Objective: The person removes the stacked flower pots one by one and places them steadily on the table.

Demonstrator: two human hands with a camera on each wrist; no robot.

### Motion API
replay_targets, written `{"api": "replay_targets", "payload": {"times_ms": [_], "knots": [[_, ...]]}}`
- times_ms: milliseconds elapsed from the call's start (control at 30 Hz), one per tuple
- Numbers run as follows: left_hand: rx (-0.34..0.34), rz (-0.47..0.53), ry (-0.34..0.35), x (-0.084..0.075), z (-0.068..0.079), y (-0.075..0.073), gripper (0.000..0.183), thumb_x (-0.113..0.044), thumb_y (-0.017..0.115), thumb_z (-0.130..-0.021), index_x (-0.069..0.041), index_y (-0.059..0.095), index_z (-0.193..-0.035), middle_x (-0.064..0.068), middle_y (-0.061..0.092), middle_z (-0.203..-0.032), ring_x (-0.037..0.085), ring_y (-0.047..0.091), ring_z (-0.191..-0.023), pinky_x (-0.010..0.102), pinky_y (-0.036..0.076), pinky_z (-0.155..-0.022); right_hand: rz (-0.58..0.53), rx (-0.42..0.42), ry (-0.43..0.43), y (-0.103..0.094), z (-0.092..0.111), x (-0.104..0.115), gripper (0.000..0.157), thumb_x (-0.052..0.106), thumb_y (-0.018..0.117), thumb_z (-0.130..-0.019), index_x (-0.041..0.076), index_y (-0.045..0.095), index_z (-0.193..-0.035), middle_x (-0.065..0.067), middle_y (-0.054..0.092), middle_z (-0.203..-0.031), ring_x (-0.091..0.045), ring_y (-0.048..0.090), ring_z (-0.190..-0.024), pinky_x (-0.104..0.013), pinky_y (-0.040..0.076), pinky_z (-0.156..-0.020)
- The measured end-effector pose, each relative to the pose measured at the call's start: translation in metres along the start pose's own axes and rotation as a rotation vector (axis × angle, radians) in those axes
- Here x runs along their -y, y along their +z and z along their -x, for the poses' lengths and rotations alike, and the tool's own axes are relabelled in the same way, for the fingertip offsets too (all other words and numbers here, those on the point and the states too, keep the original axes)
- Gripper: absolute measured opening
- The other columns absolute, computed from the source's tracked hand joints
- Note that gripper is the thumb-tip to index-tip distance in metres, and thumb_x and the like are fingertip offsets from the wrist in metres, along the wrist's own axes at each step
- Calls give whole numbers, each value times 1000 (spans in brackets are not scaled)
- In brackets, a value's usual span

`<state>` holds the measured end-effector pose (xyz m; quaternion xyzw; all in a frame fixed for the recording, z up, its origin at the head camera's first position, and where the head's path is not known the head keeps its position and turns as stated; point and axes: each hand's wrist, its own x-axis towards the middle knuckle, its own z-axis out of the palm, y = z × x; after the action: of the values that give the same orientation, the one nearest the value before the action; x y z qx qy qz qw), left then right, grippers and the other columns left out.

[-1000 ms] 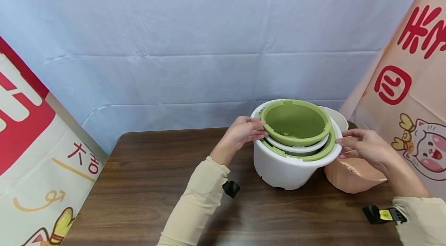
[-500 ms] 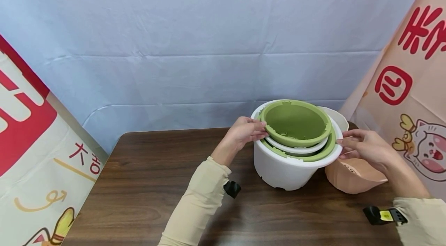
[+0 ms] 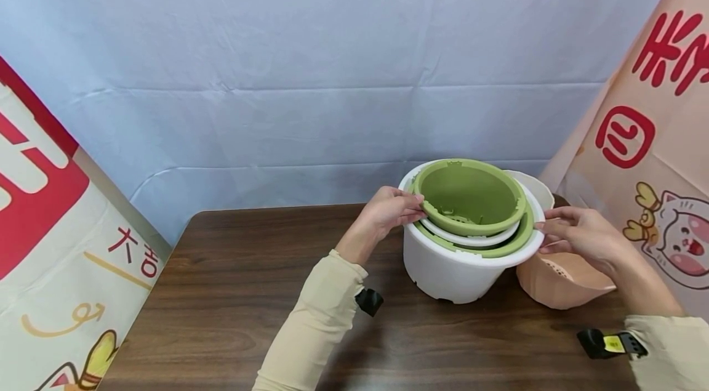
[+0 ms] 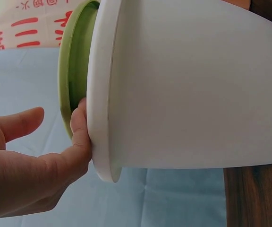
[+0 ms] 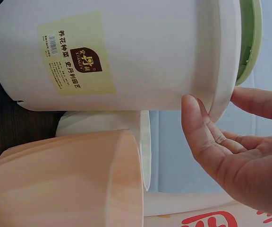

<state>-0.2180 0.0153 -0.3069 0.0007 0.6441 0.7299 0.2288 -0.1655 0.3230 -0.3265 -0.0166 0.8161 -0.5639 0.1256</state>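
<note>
A white flowerpot point(image 3: 448, 280) stands upright on the table, with smaller pots nested in it. Topmost is a green flowerpot point(image 3: 468, 194), raised above the others and tilted toward me. My left hand point(image 3: 390, 206) has its fingertips hooked under the green pot's rim; in the left wrist view its thumb point(image 4: 25, 123) stands out to the side. On the other side, my right hand point(image 3: 581, 234) pinches the white pot's rim, with the thumb above and the fingers below. Between them a white pot point(image 3: 482, 237) and another green rim point(image 3: 498, 250) show. A printed label point(image 5: 79, 56) is on the outer pot.
Close on the right sits a peach-coloured pot point(image 3: 554, 292), behind my right hand's reach over it. A cream pot point(image 3: 537, 185) stands farther back. The brown wooden table point(image 3: 266, 292) meets a pale blue cloth backdrop point(image 3: 310, 71). Printed banners point(image 3: 631, 138) hang at both sides.
The topmost green pot has shifted slightly, and more of its bottom with holes shows now. Both hands have stayed at almost the same places on the rims.
</note>
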Motion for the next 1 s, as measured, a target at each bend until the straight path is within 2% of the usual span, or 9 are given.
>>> {"api": "replay_targets", "payload": {"times_ms": [200, 433, 700, 833, 1000], "knots": [[-1, 1, 2, 0, 0, 0, 22, -1, 55, -90, 15, 56, -105, 15, 62, -91, 24, 63, -85, 28, 50, -80, 0, -3, 0, 0, 1, 0, 48, 6, 46, -95, -24, 20, -122, -8, 59, -86, -17, 64, -72, -32, 54, -69], [3, 9, 3, 2, -1, -2, 21, 1, 54, -90, 17, 57, -104, 12, 60, -82, 18, 61, -73, 28, 51, -80, 1, -6, -9, 0, 0, -1, 47, 6, 45, -95, -24, 21, -122, -8, 59, -85, -17, 64, -71, -32, 54, -69], [16, 0, 6, 1, 0, -3, 22, 0, 54, -90, 17, 56, -104, 11, 59, -80, 16, 60, -72, 26, 51, -78, 13, -8, -4, 0, 0, -1, 49, 7, 46, -95, -24, 20, -123, -7, 59, -86, -17, 64, -72, -32, 54, -69], [33, -24, 9, 1, 1, -3, 23, -1, 51, -92, 17, 55, -106, 13, 60, -85, 16, 60, -73, 26, 50, -79, 11, -8, -3, 0, 0, -1, 49, 7, 46, -95, -24, 20, -123, -8, 59, -86, -17, 64, -72, -32, 54, -69], [48, -43, 15, 1, 1, -3, 25, -1, 48, -94, 19, 53, -107, 20, 60, -99, 17, 60, -77, 27, 50, -81, 2, -5, -1, 0, 0, -1, 50, 7, 46, -95, -23, 18, -124, -7, 58, -87, -16, 64, -73, -33, 54, -70]]}}
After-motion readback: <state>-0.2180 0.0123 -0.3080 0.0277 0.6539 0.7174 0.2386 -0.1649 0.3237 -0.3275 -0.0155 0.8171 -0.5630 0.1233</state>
